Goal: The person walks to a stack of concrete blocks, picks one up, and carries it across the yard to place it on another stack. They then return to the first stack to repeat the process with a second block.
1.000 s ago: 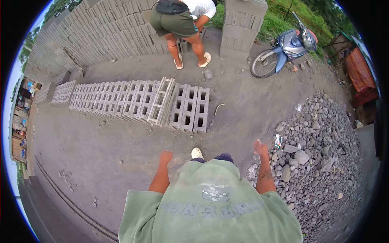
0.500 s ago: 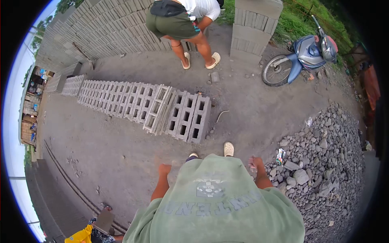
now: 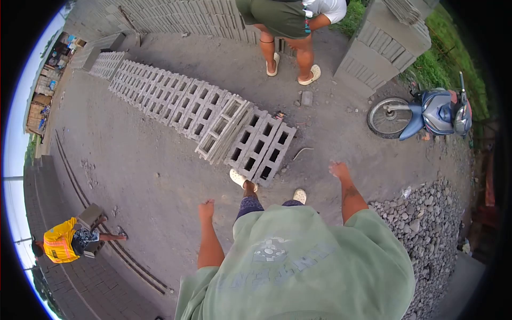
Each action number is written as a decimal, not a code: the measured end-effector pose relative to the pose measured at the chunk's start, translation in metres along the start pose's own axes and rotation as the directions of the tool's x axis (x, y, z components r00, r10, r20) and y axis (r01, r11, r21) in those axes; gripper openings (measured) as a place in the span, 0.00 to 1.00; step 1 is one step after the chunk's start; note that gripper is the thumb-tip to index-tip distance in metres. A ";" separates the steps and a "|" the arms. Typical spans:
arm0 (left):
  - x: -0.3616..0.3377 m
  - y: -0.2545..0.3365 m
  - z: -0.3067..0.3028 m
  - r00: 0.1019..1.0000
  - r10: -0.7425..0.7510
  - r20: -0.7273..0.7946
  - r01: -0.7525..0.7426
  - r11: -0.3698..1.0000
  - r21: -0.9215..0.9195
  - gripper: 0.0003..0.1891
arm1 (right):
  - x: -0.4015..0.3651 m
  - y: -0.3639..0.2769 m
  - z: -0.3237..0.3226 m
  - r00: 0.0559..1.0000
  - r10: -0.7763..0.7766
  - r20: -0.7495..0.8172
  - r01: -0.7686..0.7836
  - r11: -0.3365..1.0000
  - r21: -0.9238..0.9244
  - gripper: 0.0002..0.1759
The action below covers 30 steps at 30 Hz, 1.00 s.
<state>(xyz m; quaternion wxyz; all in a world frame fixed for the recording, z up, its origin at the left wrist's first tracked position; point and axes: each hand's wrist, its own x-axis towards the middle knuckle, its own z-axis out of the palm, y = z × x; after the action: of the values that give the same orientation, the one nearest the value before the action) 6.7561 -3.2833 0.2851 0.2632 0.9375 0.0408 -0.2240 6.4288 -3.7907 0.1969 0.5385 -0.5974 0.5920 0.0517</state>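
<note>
My left hand (image 3: 206, 209) hangs over the bare ground, holding nothing, its fingers loosely bent. On the other side my right hand (image 3: 338, 169) is held out forward, also with nothing in it and its fingers loosely apart. Ahead of me stand upright hollow concrete blocks (image 3: 260, 143) at the near end of a long row (image 3: 165, 98). A tilted block (image 3: 221, 127) with larger openings leans within that row. Both hands are apart from the blocks. My left shoe (image 3: 238, 176) is beside the row's end, and my right shoe (image 3: 300, 196) is just right of it.
A co-worker in green shorts (image 3: 280, 20) stands by the block wall (image 3: 176, 18). Another in a yellow shirt (image 3: 60, 240) has a grey block (image 3: 89, 216) at left, near two dark rails (image 3: 80, 194). Right are a motorcycle (image 3: 426, 114), a block stack (image 3: 373, 50) and gravel (image 3: 421, 229).
I have stepped toward the row's near end, my left foot now beside it. My right hand has moved forward. The co-worker in yellow has come further into view with a block.
</note>
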 end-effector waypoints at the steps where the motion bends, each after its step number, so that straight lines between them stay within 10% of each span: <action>1: 0.014 -0.001 0.000 0.999 -0.034 0.015 0.035 0.997 -0.075 0.20 | 0.004 -0.023 0.018 1.000 -0.002 0.031 0.003 0.999 -0.048 0.17; 6: 0.105 0.019 0.006 0.990 -0.142 0.024 0.144 0.964 -0.224 0.26 | -0.039 -0.197 0.122 0.921 -0.378 0.098 0.368 0.756 -0.541 0.32; 12: 0.177 0.069 0.045 0.893 -0.404 0.199 0.445 0.860 -0.251 0.34 | 0.043 -0.324 0.235 0.834 -0.527 0.165 0.514 0.632 -0.580 0.41; 19: 0.225 0.107 0.086 0.822 -0.532 0.201 0.550 0.653 -0.521 0.35 | 0.146 -0.431 0.313 0.931 -0.136 0.339 0.360 0.488 -0.795 0.55; 30: 0.198 0.108 0.109 0.838 -0.541 -0.074 0.387 0.684 -0.618 0.20 | 0.174 -0.401 0.334 0.893 -0.193 0.408 0.451 0.415 -0.790 0.28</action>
<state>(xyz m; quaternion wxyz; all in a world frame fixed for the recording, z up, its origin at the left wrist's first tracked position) 6.9105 -3.4397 0.1659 0.4622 0.7900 0.3778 -0.1401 6.9781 -3.7814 0.1703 0.2315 -0.8766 0.2818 0.3138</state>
